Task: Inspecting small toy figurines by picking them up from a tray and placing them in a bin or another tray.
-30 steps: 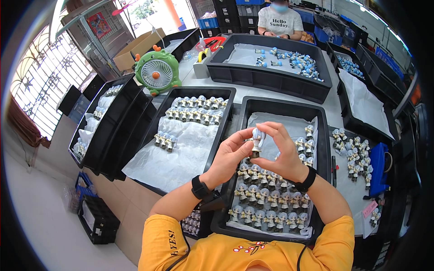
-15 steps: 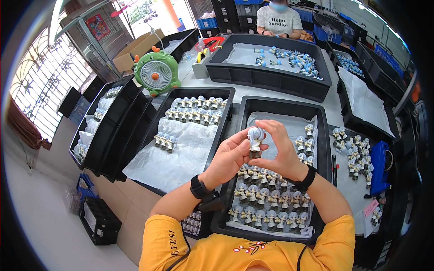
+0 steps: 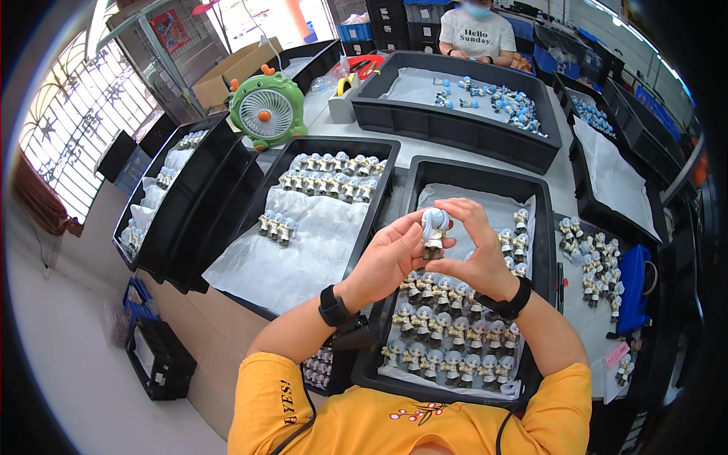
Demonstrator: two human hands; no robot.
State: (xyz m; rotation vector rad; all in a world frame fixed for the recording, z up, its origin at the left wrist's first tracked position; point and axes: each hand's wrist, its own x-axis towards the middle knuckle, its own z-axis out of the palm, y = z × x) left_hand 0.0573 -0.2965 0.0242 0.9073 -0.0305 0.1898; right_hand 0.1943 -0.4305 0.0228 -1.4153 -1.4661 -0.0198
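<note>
A small figurine (image 3: 434, 232) with pale blue-white hair, a white outfit and dark feet is held upright above a black tray (image 3: 541, 250). My left hand (image 3: 388, 259) grips it from the left, thumb and fingers closed around its side. My right hand (image 3: 485, 258) curves round from the other side, its fingertips at the head and its thumb near the feet. The figurine's hair faces me, and its front is hidden. Below my hands, similar figurines (image 3: 440, 326) stand in rows on white paper in the tray.
Another black tray (image 3: 244, 303) at left holds more figurines. A green fan (image 3: 265, 114) stands behind it. Loose figurines (image 3: 599, 265) lie at right beside a blue bin (image 3: 635, 292). Across the table, a person (image 3: 476, 34) sits behind a large tray (image 3: 455, 125) of blue parts.
The figurine has turned a little between my fingers, so more of the hair shows. Both hands stay around it in nearly the same place. The view has shifted slightly.
</note>
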